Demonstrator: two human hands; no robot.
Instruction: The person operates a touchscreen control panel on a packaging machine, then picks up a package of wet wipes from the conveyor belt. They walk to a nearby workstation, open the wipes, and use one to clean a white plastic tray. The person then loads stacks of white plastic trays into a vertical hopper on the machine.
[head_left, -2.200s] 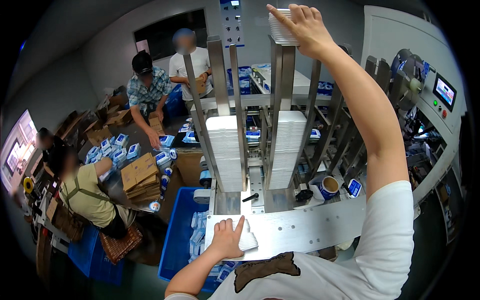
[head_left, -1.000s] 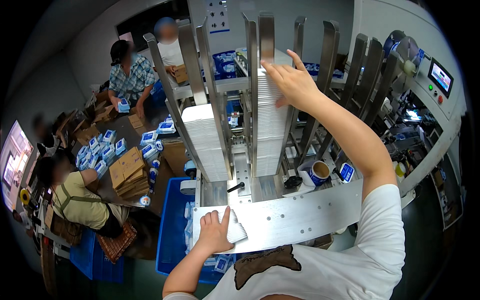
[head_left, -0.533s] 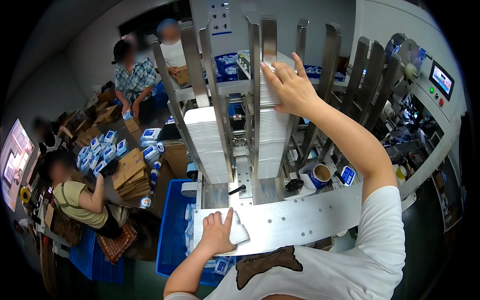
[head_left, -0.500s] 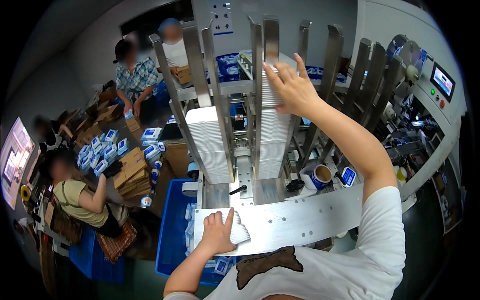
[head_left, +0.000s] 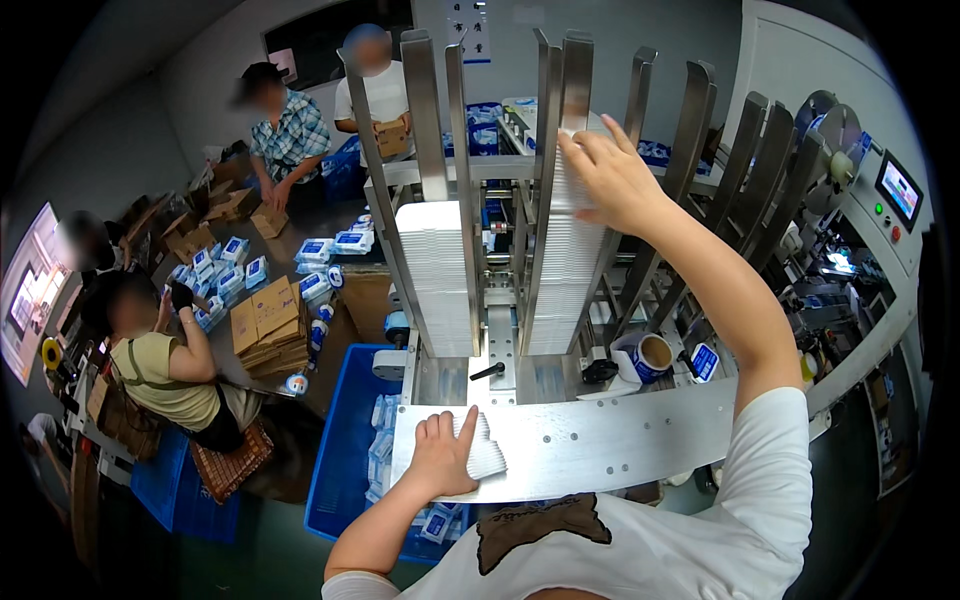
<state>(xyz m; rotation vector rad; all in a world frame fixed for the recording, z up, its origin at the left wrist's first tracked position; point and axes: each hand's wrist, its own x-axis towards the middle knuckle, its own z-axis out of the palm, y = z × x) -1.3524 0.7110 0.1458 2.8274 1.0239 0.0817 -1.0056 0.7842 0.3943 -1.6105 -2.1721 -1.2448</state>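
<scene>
A short stack of thin white plastic pieces, which look like lids, (head_left: 488, 450) lies on its side on the metal plate. My left hand (head_left: 443, 458) rests on that stack, fingers bent over it and thumb along its near end. Higher up, my right hand (head_left: 618, 185) is at the upper part of a tall stack of white lids (head_left: 572, 290) held between upright steel guides. Its fingers are spread and stretched, touching the stack's side near the top. To the left, a second tall stack of white lids (head_left: 436, 270) stands in its own guides, untouched.
A flat metal plate (head_left: 570, 440) spans in front of me. Below left, a blue crate (head_left: 340, 460) holds wipe packs. A tub (head_left: 650, 355) and a control screen (head_left: 899, 187) are at right. Co-workers stand and sit around a table with flattened cartons (head_left: 270, 325).
The view has shifted, so the machine sits slightly further right. My right hand stays high at the tall stack, whose upper part is now blurred. A seated co-worker has raised their hands.
</scene>
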